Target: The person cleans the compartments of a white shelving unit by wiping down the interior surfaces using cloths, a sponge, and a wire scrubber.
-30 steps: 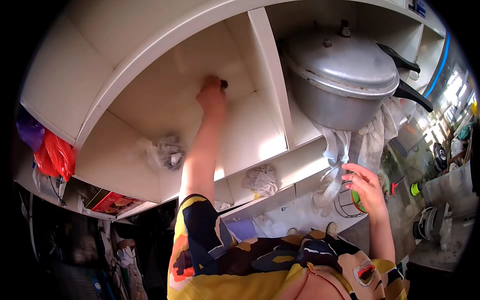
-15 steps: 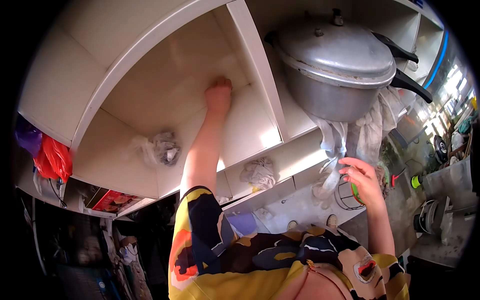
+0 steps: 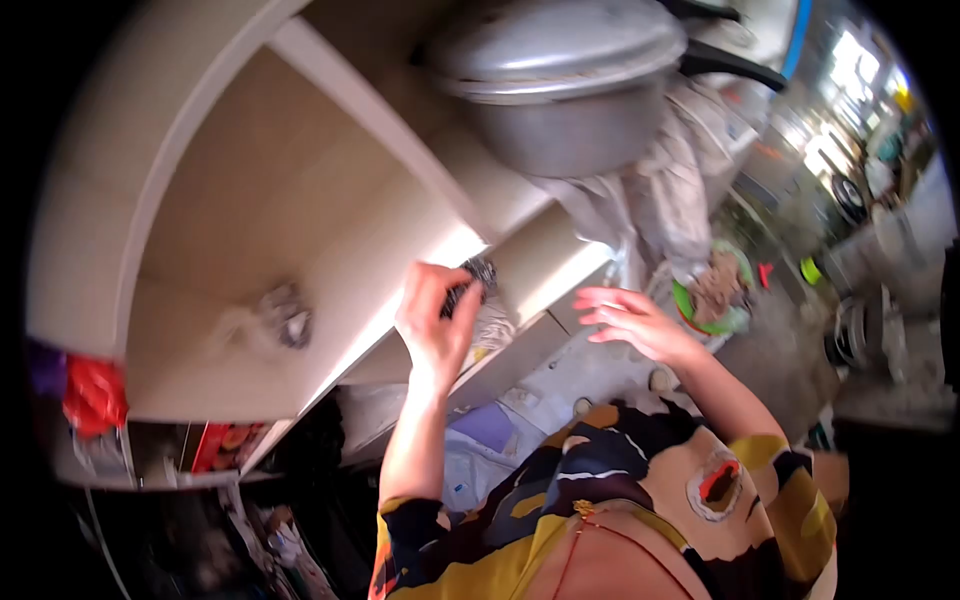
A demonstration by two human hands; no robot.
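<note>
My left hand (image 3: 436,320) is out at the front edge of the white shelf compartment (image 3: 260,190), its fingers pinched on a dark mesh-like scourer (image 3: 480,276). Just below the scourer, a crumpled whitish cloth (image 3: 492,325) lies on the lower ledge. To the right, my right hand (image 3: 632,322) hangs in the air with its fingers spread and nothing in them. A crumpled clear plastic bag (image 3: 286,316), blurred, stays inside the compartment at the left.
A large lidded metal pressure cooker (image 3: 570,110) with black handles stands on the shelf, cloths (image 3: 685,180) draped beneath it. A green basin (image 3: 715,318) with cloth is at the lower right. A red bag (image 3: 95,395) hangs at the left.
My left hand has come out of the compartment's back corner toward me, with the dark scourer now showing in its fingers. My right hand has moved left, and the view has shifted right.
</note>
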